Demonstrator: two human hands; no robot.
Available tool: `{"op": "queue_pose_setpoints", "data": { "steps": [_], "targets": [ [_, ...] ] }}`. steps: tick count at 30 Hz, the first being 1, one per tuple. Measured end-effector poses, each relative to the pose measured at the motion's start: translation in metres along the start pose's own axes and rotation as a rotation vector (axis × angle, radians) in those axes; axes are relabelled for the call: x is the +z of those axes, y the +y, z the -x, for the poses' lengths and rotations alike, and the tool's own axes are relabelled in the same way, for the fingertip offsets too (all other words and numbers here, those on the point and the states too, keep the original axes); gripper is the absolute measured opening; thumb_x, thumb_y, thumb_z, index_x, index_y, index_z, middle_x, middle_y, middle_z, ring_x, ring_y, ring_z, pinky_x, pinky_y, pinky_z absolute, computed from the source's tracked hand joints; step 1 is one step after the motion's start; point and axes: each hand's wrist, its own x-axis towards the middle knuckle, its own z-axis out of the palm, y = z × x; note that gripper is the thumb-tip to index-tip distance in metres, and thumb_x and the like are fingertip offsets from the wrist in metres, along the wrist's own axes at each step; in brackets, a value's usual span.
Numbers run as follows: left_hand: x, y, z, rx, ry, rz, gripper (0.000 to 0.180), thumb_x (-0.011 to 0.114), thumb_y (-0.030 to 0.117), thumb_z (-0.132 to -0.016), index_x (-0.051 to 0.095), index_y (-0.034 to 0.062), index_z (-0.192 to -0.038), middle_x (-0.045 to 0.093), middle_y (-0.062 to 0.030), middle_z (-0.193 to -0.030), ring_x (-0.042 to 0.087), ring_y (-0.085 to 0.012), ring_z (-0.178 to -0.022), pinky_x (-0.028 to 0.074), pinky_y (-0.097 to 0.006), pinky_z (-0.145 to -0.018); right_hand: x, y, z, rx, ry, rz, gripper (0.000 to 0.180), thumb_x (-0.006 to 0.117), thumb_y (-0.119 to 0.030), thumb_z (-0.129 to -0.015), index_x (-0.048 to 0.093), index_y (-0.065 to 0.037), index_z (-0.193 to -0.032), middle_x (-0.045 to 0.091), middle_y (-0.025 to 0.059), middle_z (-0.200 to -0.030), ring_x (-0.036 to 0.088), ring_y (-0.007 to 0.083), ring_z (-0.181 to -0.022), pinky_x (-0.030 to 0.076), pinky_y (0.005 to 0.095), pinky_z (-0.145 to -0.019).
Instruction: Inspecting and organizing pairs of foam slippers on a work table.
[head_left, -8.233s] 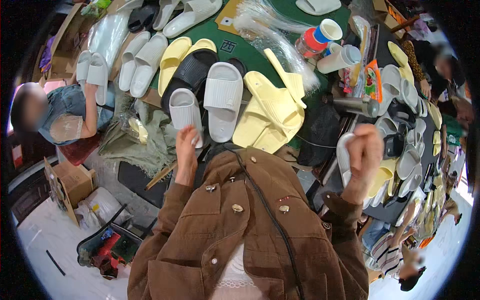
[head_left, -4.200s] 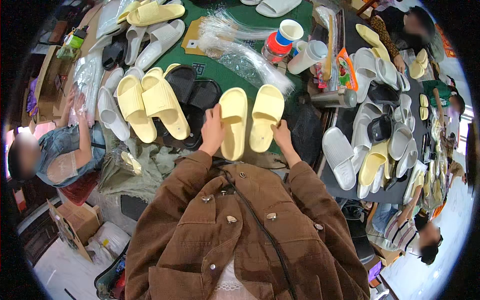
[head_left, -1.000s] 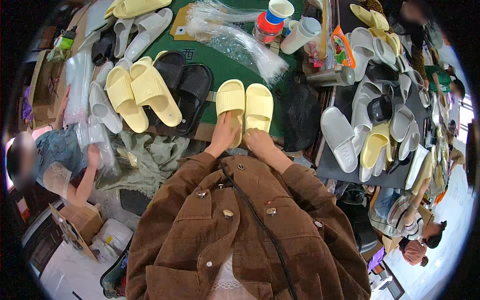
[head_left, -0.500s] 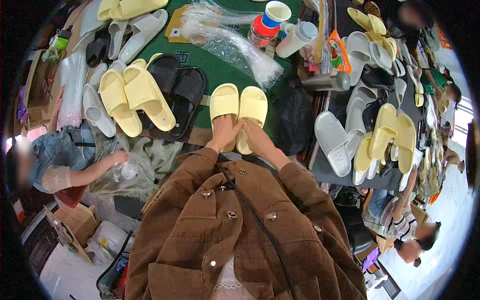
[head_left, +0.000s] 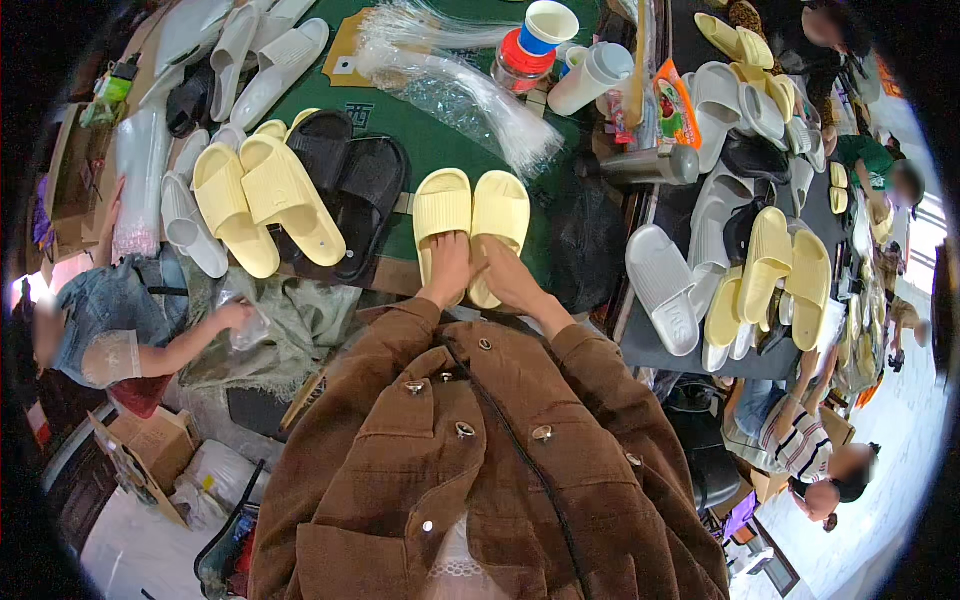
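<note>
At twelve o'clock on the green-topped counter (head_left: 425, 150), you seem to be aligning two pale-yellow, ribbed moulded slippers (head_left: 500, 212), left hand (head_left: 450, 264) and right hand (head_left: 507, 273) tucked partway inside, grip hidden, so the next move calls for even handling.

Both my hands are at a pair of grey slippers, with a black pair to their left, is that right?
Not grey: the head view shows your left hand and right hand at pale yellow slippers, with the black pair to their left.
</note>
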Motion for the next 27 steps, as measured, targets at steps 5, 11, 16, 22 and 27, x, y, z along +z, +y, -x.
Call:
{"op": "queue_pose_setpoints", "data": {
  "steps": [5, 11, 16, 22, 27],
  "targets": [
    [0.015, -0.004, -0.007, -0.076, 0.041, -0.03, 0.035, 0.064, 0.024, -0.073, 0.055, -0.0055, -0.089, 0.054, -0.0238, -0.097, 0.049, -0.0374, -0.093, 0.035, -0.049, -0.079, 0.003, 0.004, -0.001, -0.043, -0.008, 0.056, 0.044, 0.042, 0.003, -0.075, 0.039, 0.004, -0.119, 0.047, 0.0257, -0.117, 0.042, 0.0398, -0.112, 0.033, 0.0423, -0.097],
    [0.01, -0.001, -0.012, -0.141, 0.024, -0.035, 0.031, 0.06, 0.028, -0.076, 0.062, -0.0035, -0.08, 0.06, -0.0215, -0.086, 0.055, -0.0355, -0.084, 0.038, -0.047, -0.075, -0.019, -0.007, 0.008, -0.224, 0.158, 0.055, 0.038, 0.041, 0.002, -0.077, 0.047, 0.002, -0.114, 0.051, 0.0216, -0.114, 0.046, 0.0369, -0.109, 0.037, 0.0396, -0.092],
    [-0.004, 0.003, -0.015, -0.161, 0.048, -0.062, 0.036, 0.057, 0.033, -0.077, 0.063, -0.0022, -0.079, 0.06, -0.0211, -0.086, 0.056, -0.0358, -0.082, 0.04, -0.047, -0.074, -0.042, -0.014, 0.002, -0.026, 0.081, -0.061, 0.028, 0.044, -0.003, -0.082, 0.057, -0.004, -0.106, 0.059, 0.0198, -0.1, 0.057, 0.0359, -0.089, 0.046, 0.0406, -0.077],
    [-0.014, 0.001, -0.013, -0.142, -0.027, 0.001, 0.037, 0.056, 0.033, -0.076, 0.062, -0.0023, -0.086, 0.06, -0.0234, -0.088, 0.057, -0.0379, -0.085, 0.041, -0.049, -0.076, -0.05, -0.009, -0.01, 0.074, 0.19, -0.005, 0.017, 0.049, -0.008, -0.081, 0.062, -0.004, -0.091, 0.061, 0.0162, -0.09, 0.059, 0.0349, -0.079, 0.047, 0.0401, -0.07],
    [-0.015, -0.002, -0.013, -0.16, -0.084, 0.011, 0.036, 0.055, 0.033, -0.077, 0.063, -0.0018, -0.084, 0.061, -0.0229, -0.085, 0.057, -0.0372, -0.083, 0.042, -0.048, -0.074, -0.06, 0.015, -0.038, 0.19, 0.473, 0.167, 0.015, 0.051, -0.014, -0.082, 0.06, -0.003, -0.087, 0.06, 0.0161, -0.083, 0.059, 0.0345, -0.078, 0.047, 0.0406, -0.068]
  ]
}}
